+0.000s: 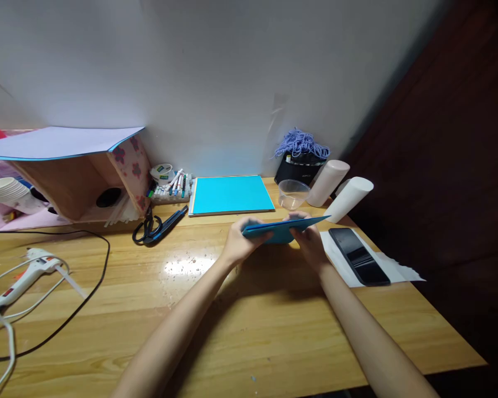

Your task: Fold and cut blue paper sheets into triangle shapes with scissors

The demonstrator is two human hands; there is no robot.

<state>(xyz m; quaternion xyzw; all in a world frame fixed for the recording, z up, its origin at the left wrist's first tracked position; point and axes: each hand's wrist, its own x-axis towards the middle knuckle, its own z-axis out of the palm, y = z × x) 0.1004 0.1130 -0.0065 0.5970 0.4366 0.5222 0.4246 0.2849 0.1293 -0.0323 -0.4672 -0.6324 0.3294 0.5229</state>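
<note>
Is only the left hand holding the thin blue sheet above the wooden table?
No, the left hand grips the thin blue sheet at its left end, and the right hand grips it farther right.

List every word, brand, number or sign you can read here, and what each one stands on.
None reads with certainty.
Black container topped with purple yarn: small pale lettering on its front, too small to read.
Round whitish tub with green-and-yellow labels: label print too small and blurred.
Folded blue sheet: no text visible.
Black rectangular phone: no legible text on its screen.
</note>
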